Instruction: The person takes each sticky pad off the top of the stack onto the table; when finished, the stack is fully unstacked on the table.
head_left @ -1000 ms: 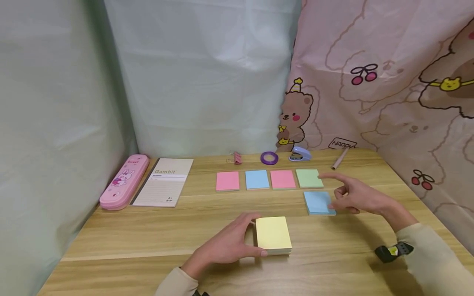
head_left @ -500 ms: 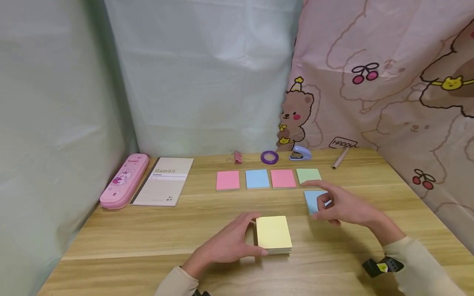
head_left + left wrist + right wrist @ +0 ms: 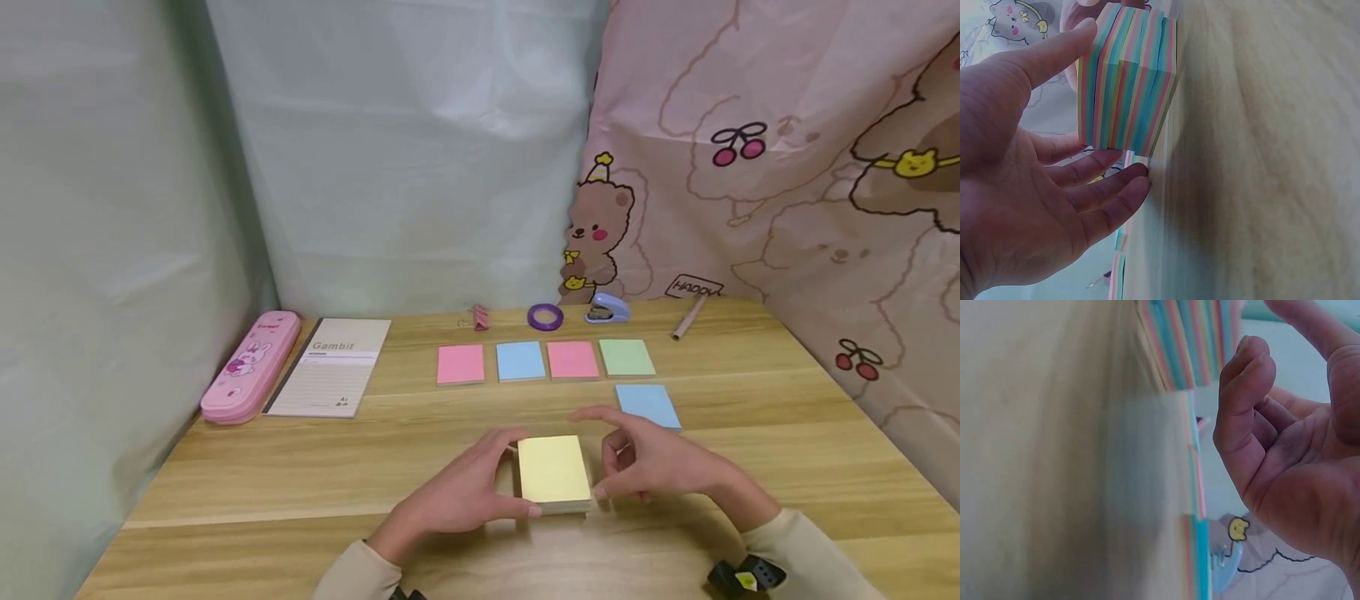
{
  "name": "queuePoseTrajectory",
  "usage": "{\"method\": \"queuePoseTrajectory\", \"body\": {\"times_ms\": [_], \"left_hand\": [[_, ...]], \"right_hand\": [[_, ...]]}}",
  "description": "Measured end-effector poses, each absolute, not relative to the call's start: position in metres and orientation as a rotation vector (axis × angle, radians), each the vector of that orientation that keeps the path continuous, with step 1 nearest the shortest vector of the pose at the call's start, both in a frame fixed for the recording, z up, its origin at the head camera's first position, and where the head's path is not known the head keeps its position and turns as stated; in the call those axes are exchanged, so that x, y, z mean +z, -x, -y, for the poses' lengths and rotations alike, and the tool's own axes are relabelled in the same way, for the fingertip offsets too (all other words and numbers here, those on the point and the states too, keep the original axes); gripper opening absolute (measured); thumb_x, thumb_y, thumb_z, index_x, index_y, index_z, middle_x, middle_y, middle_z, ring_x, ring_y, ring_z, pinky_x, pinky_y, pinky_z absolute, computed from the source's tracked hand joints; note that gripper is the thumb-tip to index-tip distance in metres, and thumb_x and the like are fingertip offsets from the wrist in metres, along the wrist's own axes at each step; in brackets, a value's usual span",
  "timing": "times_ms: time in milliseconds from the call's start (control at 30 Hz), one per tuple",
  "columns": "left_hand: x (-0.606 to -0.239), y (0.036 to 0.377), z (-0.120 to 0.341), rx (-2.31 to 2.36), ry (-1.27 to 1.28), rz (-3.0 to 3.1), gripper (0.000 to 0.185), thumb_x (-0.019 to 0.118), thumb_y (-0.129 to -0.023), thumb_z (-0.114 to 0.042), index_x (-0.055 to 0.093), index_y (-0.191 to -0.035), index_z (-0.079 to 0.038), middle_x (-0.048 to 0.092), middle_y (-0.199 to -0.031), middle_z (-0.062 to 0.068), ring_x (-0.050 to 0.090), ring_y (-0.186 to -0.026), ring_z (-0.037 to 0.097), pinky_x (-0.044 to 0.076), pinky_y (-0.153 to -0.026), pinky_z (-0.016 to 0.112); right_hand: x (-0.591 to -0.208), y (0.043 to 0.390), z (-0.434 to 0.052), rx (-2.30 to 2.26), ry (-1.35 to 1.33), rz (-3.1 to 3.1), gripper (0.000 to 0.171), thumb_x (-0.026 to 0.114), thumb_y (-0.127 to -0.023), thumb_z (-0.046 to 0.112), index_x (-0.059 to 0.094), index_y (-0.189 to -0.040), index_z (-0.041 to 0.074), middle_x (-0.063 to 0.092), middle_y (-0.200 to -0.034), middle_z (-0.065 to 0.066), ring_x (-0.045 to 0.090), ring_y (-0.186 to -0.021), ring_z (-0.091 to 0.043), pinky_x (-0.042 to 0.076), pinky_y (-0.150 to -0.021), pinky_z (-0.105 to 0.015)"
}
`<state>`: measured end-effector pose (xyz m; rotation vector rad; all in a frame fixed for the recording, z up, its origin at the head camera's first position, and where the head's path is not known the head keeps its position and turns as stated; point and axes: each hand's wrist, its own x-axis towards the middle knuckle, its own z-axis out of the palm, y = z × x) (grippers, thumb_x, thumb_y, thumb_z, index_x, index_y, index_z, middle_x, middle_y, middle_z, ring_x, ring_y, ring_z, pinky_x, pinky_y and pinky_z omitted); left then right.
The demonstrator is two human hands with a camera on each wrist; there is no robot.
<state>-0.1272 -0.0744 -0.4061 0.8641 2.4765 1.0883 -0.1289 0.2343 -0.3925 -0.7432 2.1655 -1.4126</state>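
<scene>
A stack of sticky note pads (image 3: 553,471), yellow on top with layers of several colours along its sides (image 3: 1125,94), sits on the table in front of me. My left hand (image 3: 472,487) grips it from the left, thumb at the near side and fingers at the far side. Just right of the stack, my right hand (image 3: 652,462) hovers with its index finger stretched out and the other fingers curled; nothing is in it. Its thumb tip is close to the stack's right edge; whether they touch I cannot tell. Behind it lies a blue sticky note pad (image 3: 647,404), its near edge partly covered.
A row of pads stands farther back: pink (image 3: 461,364), blue (image 3: 521,361), pink (image 3: 573,359) and green (image 3: 627,357). Along the back lie a binder clip (image 3: 480,317), purple tape (image 3: 545,317), a stapler (image 3: 607,308) and a pen (image 3: 687,318). A notebook (image 3: 330,367) and pencil case (image 3: 251,367) are left.
My right hand has moved left and nearer, from the blue pad to the right side of the stack, leaving that pad in place. The left hand has stayed still on the stack.
</scene>
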Motion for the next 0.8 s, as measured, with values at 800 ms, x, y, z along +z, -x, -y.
{"method": "queuePoseTrajectory", "body": {"times_ms": [800], "left_hand": [[-0.406,0.126,0.073,1.095,-0.837,-2.477,0.09,0.089,-0.083,-0.041,0.045,-0.155,-0.011,0.056,-0.139,0.002,0.055,-0.122,0.018,0.049,-0.109,0.042]], "right_hand": [[-0.406,0.118,-0.21,-1.434,0.644,-2.135,0.092,0.087,-0.084,0.013,0.033,-0.157,0.006,0.057,-0.08,-0.002,0.055,-0.056,-0.008,0.045,-0.044,-0.02]]}}
